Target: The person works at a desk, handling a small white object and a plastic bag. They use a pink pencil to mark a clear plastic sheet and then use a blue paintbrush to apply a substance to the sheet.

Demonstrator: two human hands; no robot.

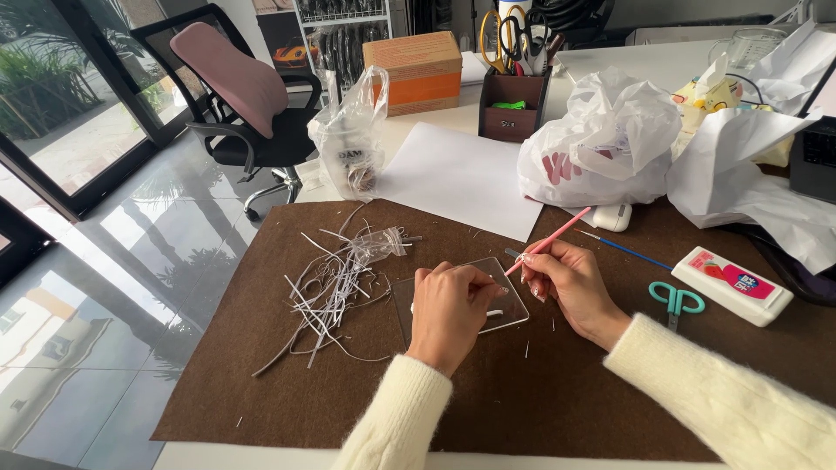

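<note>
Left hand [448, 305] presses fingertips together on clear plastic sheet [509, 309] lying on brown mat [261, 348]; right hand [566, 278] pinches pink tool [549, 241] over it, best kept low and steady.

My white desk [610, 65] carries a brown felt mat [261, 348], a white sheet [461, 178], two plastic bags [353, 130], a cardboard box [416, 70] and a pen holder [512, 109]. On the mat lie paper strips [335, 287], a clear plate [514, 309], teal scissors [676, 300] and a flat box [733, 285].
</note>
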